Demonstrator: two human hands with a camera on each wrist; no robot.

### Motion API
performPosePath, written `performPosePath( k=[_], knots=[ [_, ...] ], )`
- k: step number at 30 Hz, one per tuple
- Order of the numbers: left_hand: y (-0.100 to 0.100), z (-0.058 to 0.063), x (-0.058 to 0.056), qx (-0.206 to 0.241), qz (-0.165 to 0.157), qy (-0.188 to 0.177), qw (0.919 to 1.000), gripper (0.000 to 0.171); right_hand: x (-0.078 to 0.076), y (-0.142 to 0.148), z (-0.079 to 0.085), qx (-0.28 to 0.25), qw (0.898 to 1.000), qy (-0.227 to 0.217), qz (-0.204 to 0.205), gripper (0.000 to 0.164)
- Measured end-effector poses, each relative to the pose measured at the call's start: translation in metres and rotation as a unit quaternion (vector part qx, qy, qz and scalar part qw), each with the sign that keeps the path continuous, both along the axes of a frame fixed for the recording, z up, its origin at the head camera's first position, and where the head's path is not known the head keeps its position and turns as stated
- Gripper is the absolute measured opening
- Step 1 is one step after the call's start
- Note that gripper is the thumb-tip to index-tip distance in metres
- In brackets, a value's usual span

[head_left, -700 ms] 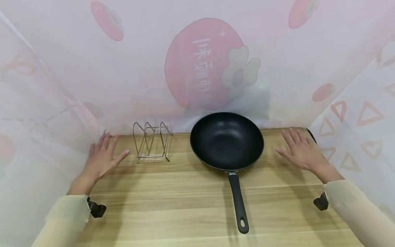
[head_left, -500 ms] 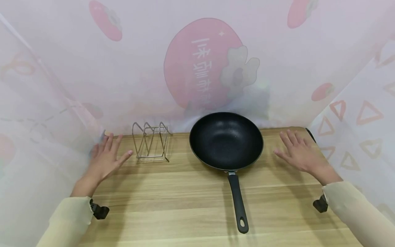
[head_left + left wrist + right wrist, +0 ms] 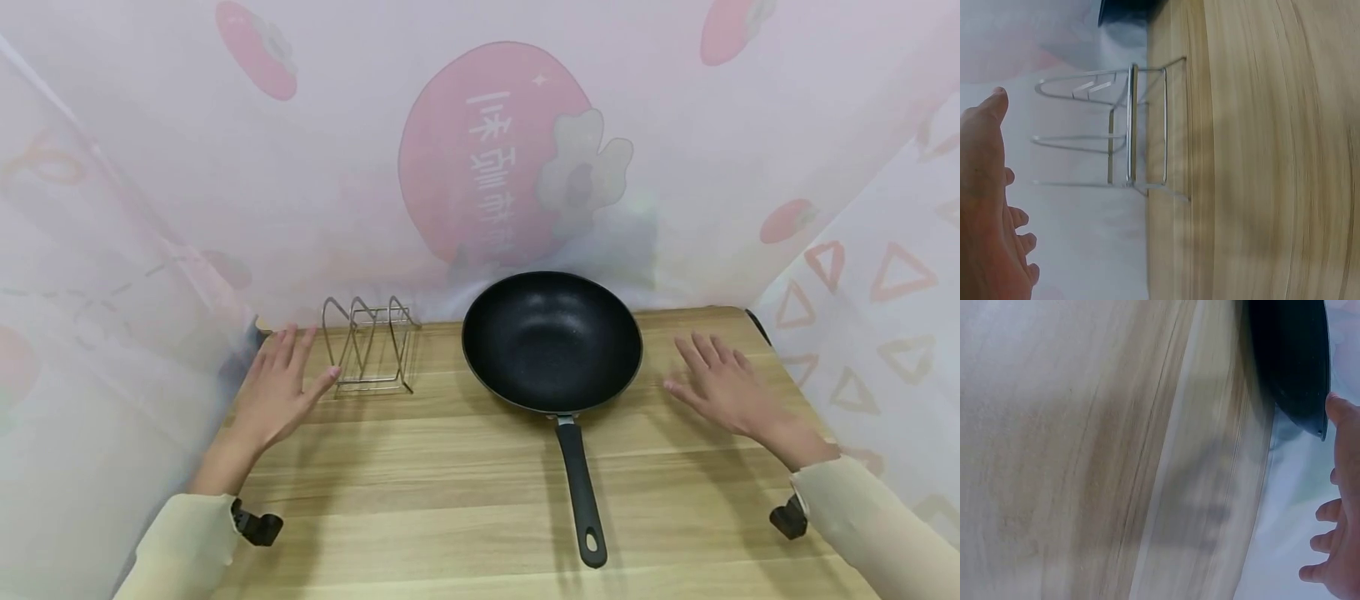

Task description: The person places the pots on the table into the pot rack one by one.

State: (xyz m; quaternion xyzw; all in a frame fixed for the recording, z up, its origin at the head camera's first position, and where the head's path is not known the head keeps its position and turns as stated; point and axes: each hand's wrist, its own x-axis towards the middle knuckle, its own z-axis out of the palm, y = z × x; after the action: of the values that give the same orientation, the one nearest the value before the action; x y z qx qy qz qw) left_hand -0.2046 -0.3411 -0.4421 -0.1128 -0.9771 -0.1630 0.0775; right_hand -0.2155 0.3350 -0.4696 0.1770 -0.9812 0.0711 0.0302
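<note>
My left hand [image 3: 276, 396] is held over the left side of the table, fingers spread, nothing in it. Its thumb tip overlaps the near left corner of a wire rack [image 3: 369, 348] in the head view. The rack is thin silver metal with three upright loops, and the left wrist view shows the rack [image 3: 1129, 128] standing on the table, apart from the fingers. A black frying pan [image 3: 553, 350] sits right of centre, its dark handle [image 3: 579, 492] pointing toward me. To the right of the pan hovers my right hand [image 3: 723, 387], empty, with fingers extended.
The wooden table [image 3: 420, 508] ends at a pale pink printed cloth [image 3: 337, 167] hanging behind it. Similar cloth walls stand at the left and right. Each wrist carries a small black camera [image 3: 258, 528] below a pale sleeve.
My left hand has moved right, closer to the wire rack. My right hand has drawn slightly back toward me. The frying pan and rack have stayed in place.
</note>
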Motion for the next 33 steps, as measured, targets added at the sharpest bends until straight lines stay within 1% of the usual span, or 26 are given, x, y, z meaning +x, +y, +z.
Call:
performPosePath(
  k=[4,9,16,20,23,26,29,33],
  knots=[
    [0.010,-0.001,0.002,0.023,-0.005,-0.008,0.9997,0.086,0.004,-0.003,0.000,-0.002,1.000,-0.009,0.001,0.085],
    [0.023,-0.002,0.008,0.053,-0.007,-0.023,0.9983,0.083,0.012,-0.008,0.002,-0.009,1.000,-0.018,0.005,0.084],
    [0.049,-0.001,0.017,0.121,-0.024,-0.039,0.9917,0.078,0.023,-0.016,0.004,-0.043,0.998,-0.034,0.013,0.082],
    [0.065,0.000,0.021,0.170,-0.039,-0.074,0.9819,0.078,0.027,-0.020,0.005,-0.069,0.996,-0.055,0.008,0.081],
    [0.076,-0.001,0.025,0.218,-0.055,-0.109,0.9682,0.077,0.030,-0.024,0.006,-0.096,0.993,-0.073,0.012,0.081],
    [0.086,-0.001,0.028,0.246,-0.067,-0.127,0.9588,0.077,0.033,-0.029,0.006,-0.118,0.989,-0.087,0.020,0.080],
    [0.094,-0.002,0.031,0.254,-0.067,-0.137,0.9552,0.078,0.037,-0.034,0.005,-0.140,0.984,-0.106,0.027,0.080],
    [0.105,-0.004,0.035,0.264,-0.058,-0.158,0.9497,0.079,0.042,-0.039,0.007,-0.168,0.976,-0.139,0.025,0.078]
  ],
)
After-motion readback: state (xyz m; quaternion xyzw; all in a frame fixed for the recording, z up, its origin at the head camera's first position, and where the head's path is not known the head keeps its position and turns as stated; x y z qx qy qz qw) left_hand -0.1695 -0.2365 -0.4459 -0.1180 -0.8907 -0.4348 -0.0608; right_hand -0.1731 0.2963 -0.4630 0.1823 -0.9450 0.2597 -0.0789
